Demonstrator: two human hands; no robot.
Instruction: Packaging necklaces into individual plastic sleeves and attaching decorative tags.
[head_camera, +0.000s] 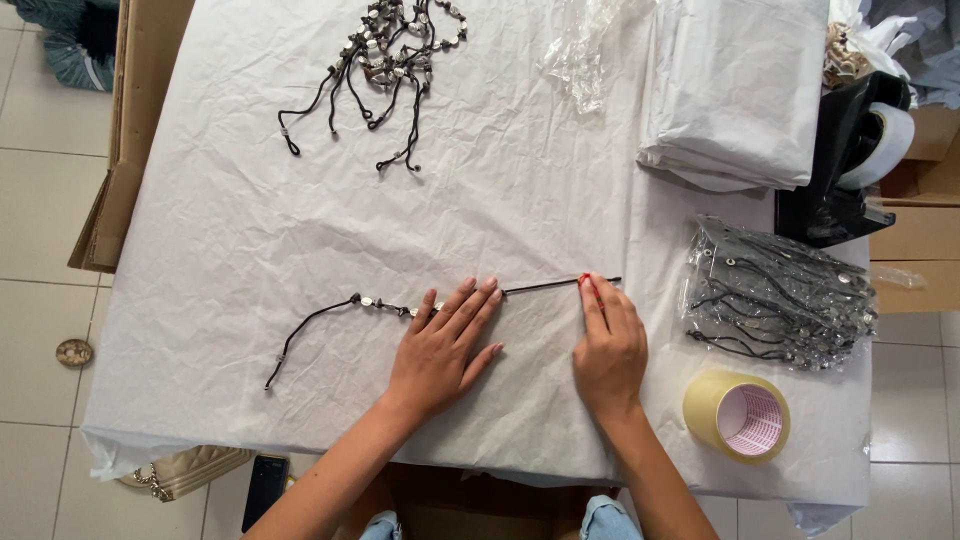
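head view: on the table covered in crinkled white paper (250, 230), a thin black cord necklace strung with small silver beads (375, 302) lies stretched out near the six o'clock edge. the left hand (440, 345) rests flat and open on its middle, fingers spread over the beads, gripping nothing. the right hand (608, 345) presses its fingertips (590, 290) onto the cord's bare end at about three o'clock from the left hand; fingers look extended, pinning rather than pinching. at twelve o'clock lies a tangled pile of similar black beaded necklaces (385, 60). at three o'clock sits a clear plastic bag of black cords (775, 295), with a roll of pale yellow tape (738, 416) just below it, and a folded stack of white paper (735, 90) at one o'clock.
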